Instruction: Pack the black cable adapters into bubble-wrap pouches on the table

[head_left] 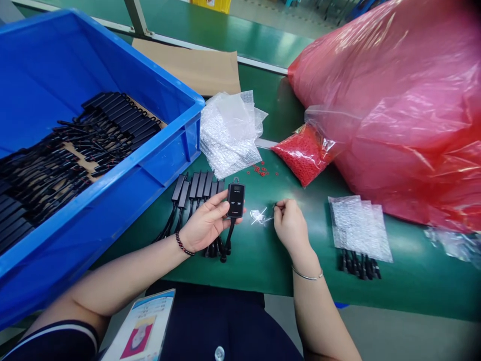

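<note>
My left hand grips a small black controller box by its side, front face up. A metal hook tops the box, and a short black cable with plugs hangs below. My right hand is closed in a pinch over the table; what its fingertips hold, if anything, is too small to make out. Beside those fingertips lies a little heap of clear plastic pieces. Left of and behind my left hand, several more black boxes with cables lie in a row. Small red rings are scattered beyond the held box.
A big blue crate full of cabled black boxes stands left. Bubble bags are piled behind. A bag of red rings and a large pink plastic sack fill the right back. Bagged units lie right on the green table.
</note>
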`<action>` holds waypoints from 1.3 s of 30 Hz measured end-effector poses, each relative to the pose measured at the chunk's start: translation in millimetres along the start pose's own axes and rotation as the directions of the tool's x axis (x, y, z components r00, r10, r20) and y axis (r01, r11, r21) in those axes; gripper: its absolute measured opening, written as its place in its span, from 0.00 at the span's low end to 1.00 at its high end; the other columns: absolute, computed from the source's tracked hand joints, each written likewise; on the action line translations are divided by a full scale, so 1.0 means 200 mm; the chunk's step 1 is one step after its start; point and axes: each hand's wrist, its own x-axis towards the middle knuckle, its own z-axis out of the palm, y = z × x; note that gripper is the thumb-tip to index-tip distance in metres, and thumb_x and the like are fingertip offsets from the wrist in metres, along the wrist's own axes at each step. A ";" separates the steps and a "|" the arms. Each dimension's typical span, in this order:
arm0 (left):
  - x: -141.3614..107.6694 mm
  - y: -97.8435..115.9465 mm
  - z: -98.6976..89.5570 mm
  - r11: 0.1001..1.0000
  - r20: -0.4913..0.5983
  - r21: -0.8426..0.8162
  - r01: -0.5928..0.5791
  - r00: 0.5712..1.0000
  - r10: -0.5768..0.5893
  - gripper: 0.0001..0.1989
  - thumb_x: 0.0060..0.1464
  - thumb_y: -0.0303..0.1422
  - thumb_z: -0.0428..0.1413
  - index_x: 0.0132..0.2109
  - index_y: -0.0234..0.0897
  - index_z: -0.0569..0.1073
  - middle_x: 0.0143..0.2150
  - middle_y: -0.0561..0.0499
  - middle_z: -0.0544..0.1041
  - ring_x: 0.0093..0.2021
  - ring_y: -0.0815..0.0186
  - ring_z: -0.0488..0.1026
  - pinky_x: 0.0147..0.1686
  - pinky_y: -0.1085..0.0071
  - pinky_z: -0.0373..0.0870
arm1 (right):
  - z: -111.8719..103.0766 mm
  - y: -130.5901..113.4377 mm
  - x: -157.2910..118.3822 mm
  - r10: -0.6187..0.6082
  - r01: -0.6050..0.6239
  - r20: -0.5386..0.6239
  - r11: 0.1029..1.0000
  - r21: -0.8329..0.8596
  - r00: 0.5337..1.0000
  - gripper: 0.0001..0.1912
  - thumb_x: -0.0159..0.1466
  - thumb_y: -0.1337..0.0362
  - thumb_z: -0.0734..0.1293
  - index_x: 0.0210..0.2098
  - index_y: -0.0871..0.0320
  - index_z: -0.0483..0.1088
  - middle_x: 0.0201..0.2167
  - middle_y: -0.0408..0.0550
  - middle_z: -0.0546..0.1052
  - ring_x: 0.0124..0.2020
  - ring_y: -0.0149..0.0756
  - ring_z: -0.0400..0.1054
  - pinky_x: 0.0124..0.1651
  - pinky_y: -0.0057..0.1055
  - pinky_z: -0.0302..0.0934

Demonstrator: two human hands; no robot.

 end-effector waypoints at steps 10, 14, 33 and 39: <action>-0.01 0.01 0.01 0.999 -0.011 -0.029 0.012 1.000 -0.012 0.18 0.56 0.27 0.52 0.54 0.38 0.66 0.50 0.43 0.72 0.49 0.58 0.71 0.43 0.65 0.71 | -0.06 0.00 -0.04 -0.127 0.127 0.076 0.992 0.016 0.989 0.21 0.57 0.57 0.67 0.46 0.60 0.64 0.42 0.56 0.65 0.41 0.43 0.63 0.43 0.45 0.62; -0.01 0.01 0.01 0.999 -0.007 -0.043 0.008 1.000 -0.008 0.17 0.56 0.28 0.53 0.53 0.38 0.66 0.49 0.44 0.72 0.50 0.58 0.71 0.46 0.62 0.70 | -0.14 -0.11 -0.05 -0.078 0.089 -0.152 0.994 0.063 0.985 0.22 0.54 0.56 0.69 0.45 0.59 0.67 0.43 0.55 0.64 0.40 0.41 0.63 0.41 0.43 0.63; 0.53 0.40 0.10 -0.535 0.569 0.797 -0.280 0.645 0.510 0.18 0.53 0.21 0.45 0.50 0.30 0.71 0.53 0.36 0.66 0.53 0.54 0.60 0.52 0.57 0.58 | -0.02 -0.37 0.03 -0.048 -0.176 0.182 0.113 0.978 0.982 0.08 0.65 0.58 0.58 0.37 0.56 0.63 0.24 0.40 0.68 0.23 0.27 0.64 0.26 0.27 0.60; 0.65 0.49 0.16 -0.623 0.627 0.743 -0.243 0.579 0.522 0.11 0.53 0.23 0.46 0.32 0.30 0.73 0.37 0.37 0.72 0.43 0.55 0.64 0.45 0.58 0.62 | -0.02 -0.34 0.06 0.099 -0.120 0.110 0.098 0.988 0.989 0.10 0.64 0.57 0.60 0.38 0.57 0.64 0.29 0.42 0.67 0.25 0.26 0.61 0.25 0.26 0.58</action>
